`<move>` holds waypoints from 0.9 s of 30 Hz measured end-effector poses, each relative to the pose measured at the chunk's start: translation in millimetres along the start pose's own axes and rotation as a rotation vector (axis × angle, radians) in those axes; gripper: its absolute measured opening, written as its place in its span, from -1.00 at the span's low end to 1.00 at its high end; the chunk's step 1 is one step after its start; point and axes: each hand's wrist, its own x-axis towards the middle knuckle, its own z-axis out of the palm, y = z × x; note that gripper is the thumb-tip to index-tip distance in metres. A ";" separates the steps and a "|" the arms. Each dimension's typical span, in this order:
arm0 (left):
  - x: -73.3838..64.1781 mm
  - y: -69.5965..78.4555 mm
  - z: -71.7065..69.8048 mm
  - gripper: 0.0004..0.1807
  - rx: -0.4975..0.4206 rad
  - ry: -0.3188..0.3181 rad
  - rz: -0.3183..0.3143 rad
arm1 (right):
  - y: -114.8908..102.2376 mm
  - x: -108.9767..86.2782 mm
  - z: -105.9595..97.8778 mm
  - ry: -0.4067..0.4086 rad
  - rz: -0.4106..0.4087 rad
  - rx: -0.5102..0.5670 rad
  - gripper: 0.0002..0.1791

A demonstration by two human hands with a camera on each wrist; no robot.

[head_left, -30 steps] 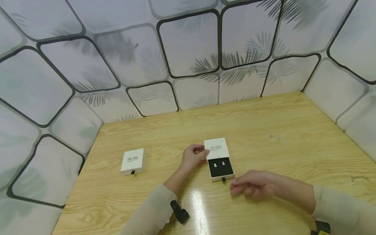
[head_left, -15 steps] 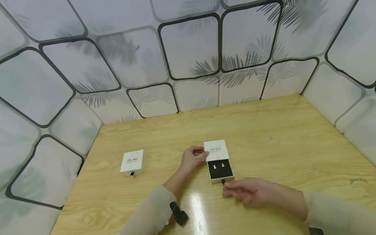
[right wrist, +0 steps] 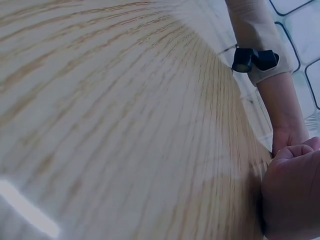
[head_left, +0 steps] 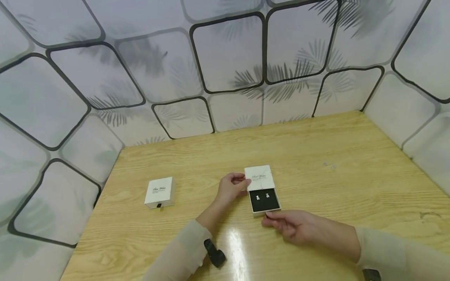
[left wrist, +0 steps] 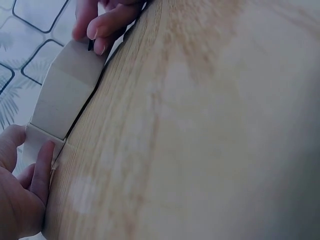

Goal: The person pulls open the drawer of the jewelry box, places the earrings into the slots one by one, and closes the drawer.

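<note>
In the head view a white jewelry box [head_left: 259, 177] lies on the table with its drawer [head_left: 265, 207] pulled partway out toward me. Two small silvery earrings [head_left: 258, 198] sit on the drawer's black insert. My left hand [head_left: 230, 189] grips the left side of the printed sleeve, thumb near its top edge. At the drawer's front, my right hand [head_left: 297, 226] pinches the black pull tab [left wrist: 90, 45], which shows between its fingers in the left wrist view. The right wrist view shows only part of the right hand [right wrist: 292, 192], and the box is hidden there.
A second white box [head_left: 159, 191], closed and with a black tab, stands to the left on the wooden table [head_left: 197, 156]. Tiny clear pieces [head_left: 333, 166] lie toward the back right. Patterned fabric walls [head_left: 232, 54] border the table at the back and sides.
My right hand has moved left from beside the drawer's front corner to the pull tab and now pinches it. The left hand keeps its grip, and the drawer looks equally far out.
</note>
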 end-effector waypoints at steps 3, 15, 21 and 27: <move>-0.7 1.1 -0.2 -0.59 -0.001 -0.004 0.003 | -0.2 -0.5 1.4 0.019 0.003 -0.007 -0.83; 0.1 0.9 -0.6 -0.58 -0.008 -0.007 0.009 | 0.7 1.3 11.5 0.060 -0.009 0.016 -0.85; -0.3 -0.5 0.0 -0.58 -0.015 -0.007 0.018 | 0.9 4.1 11.5 0.072 -0.014 0.004 -0.85; -1.3 -1.4 -0.5 -0.59 -0.012 -0.008 0.029 | -1.3 5.5 13.2 0.140 -0.033 0.001 -0.94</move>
